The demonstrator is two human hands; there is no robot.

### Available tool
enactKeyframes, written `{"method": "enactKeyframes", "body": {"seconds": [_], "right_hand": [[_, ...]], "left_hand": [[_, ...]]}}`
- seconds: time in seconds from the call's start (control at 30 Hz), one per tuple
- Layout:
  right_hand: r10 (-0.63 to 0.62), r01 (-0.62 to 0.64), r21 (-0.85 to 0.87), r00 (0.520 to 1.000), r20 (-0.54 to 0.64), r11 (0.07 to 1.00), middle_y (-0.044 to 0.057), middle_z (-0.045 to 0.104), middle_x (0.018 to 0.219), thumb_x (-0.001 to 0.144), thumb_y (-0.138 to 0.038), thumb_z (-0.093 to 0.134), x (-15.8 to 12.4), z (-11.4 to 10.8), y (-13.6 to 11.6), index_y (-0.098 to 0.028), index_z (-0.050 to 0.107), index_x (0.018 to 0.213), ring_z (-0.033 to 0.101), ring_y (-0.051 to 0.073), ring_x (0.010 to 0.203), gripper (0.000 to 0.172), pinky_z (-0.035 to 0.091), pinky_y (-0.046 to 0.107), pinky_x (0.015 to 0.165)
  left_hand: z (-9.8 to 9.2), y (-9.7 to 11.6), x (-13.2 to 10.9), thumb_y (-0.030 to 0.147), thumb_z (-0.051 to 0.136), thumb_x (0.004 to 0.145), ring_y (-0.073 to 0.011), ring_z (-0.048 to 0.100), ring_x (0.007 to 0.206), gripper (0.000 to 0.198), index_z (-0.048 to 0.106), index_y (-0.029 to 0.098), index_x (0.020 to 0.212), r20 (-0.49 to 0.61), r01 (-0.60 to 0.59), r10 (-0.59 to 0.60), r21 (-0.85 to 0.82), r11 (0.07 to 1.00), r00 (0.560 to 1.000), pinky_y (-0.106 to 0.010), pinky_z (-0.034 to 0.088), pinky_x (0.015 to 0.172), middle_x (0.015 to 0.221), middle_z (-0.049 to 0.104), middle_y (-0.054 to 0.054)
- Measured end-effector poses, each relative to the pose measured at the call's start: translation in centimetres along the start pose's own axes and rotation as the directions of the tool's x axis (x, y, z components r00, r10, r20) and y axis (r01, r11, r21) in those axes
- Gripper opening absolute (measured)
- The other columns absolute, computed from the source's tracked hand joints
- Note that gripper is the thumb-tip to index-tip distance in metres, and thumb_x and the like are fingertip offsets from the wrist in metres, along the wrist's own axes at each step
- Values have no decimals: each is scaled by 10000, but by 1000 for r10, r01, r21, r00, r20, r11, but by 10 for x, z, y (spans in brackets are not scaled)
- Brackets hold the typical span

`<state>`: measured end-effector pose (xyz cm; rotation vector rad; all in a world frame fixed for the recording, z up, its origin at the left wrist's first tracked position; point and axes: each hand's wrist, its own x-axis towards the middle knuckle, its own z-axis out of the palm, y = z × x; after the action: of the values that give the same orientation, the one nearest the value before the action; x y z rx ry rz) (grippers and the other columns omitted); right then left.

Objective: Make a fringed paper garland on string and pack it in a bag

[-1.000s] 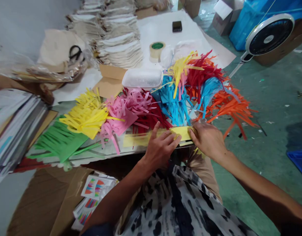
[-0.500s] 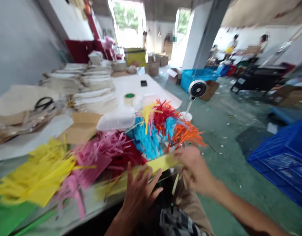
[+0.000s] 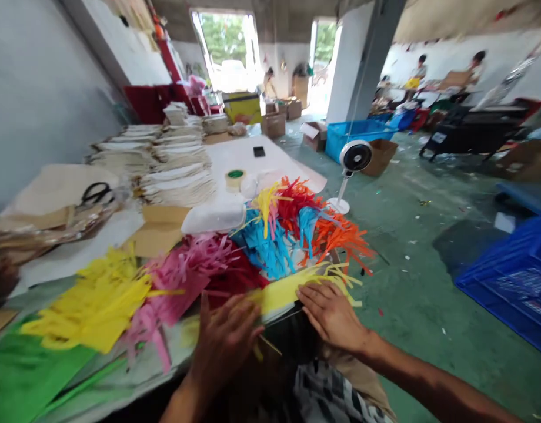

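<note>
So the yellow fringed strip [image 3: 281, 292] lies right along the near edge of the surface [image 3: 248, 154], at the corner where it drops off to the green floor [image 3: 411, 282]. Its cut fringe fans out toward 2 o'clock, past the corner. The right hand [image 3: 332, 314] lies flat on the strip's right end with fingers spread and the grip released, palm pressing rather than pinching. The left hand [image 3: 224, 343] is at the strip's 8 o'clock, blurry, but also open and flat, fingertips touching the left end.

Not much room up top: at 12 o'clock the blue fringe pile [image 3: 266, 247] and orange fringe pile [image 3: 341, 235] crowd right up to the strip. The pink pile [image 3: 182, 276] is at 10, and the yellow pile [image 3: 98, 302] and green sheet [image 3: 23, 376] are further out at 9. A white plastic box [image 3: 213, 216] sits behind the pink stuff, and a tape roll [image 3: 235, 178] is further back still.

The open space is all off to 3 o'clock: bare floor, with a standing fan [image 3: 355, 157] at 1 and a blue crate [image 3: 513, 288] well apart at the far right.
</note>
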<state>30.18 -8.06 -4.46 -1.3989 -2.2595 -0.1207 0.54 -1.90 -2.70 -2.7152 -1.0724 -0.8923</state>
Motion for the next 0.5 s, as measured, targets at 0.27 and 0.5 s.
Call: {"method": "enactKeyframes", "body": {"seconds": [0.27,0.5], "right_hand": [[-106,108,35,992,-65,994,60,765,1342,1008,-203,647,-1,2,11,-225,698,1371,699,261,1195,368,410,547,1164],[-81,81,21,997,12,997,78,749,1360,1012,-307,663,8,-10,11,-203,718,1320,660,300,1256,330,287,638,1247]], "left_hand": [[-50,-22,8,226,723,949,-245,701,1008,151,768,240,806,-209,188,-194,-47,981,959,-506,551,1045,902,798,-27],[23,55,27,395,778,929,-324,638,1350,579,634,99,1406,154,-6,29,-147,989,988,-478,551,1168,1429,691,-174]]}}
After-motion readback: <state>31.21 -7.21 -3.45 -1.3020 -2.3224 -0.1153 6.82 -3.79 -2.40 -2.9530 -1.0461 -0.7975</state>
